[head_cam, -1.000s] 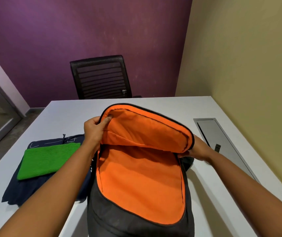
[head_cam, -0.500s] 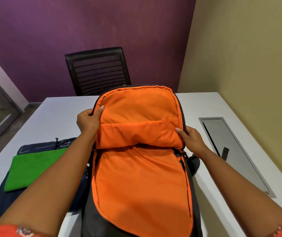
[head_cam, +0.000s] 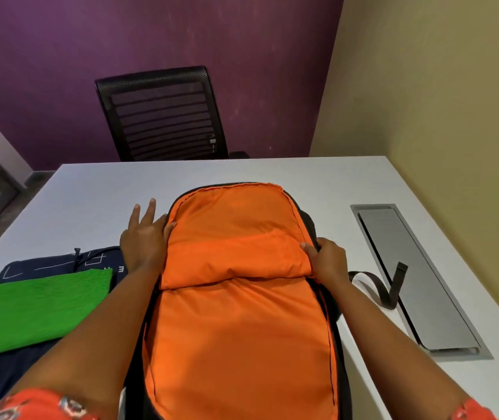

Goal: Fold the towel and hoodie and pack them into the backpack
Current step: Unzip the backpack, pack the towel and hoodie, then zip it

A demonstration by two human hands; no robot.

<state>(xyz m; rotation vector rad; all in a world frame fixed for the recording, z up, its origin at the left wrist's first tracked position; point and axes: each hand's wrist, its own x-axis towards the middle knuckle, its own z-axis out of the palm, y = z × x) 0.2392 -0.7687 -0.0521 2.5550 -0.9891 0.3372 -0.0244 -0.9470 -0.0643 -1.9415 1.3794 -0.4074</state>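
Both hands spread the black, orange-lined fabric backpack (head_cam: pixel 242 313) open, left hand (head_cam: pixel 143 241) with fingers extended, right hand (head_cam: pixel 327 259) gripping its edge; next, reach for the folded green towel (head_cam: pixel 39 310).

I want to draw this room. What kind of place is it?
Probably an office or small meeting room. There is a long white desk, a black mesh office chair behind it, and a metal cable hatch set into the desk top.

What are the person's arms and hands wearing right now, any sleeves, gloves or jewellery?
Both hands, left hand and right hand, are bare: no gloves, rings or watch visible. The forearms are uncovered. Orange-red patterned sleeves show only at the bottom corners of the frame, the left one with pale round motifs.
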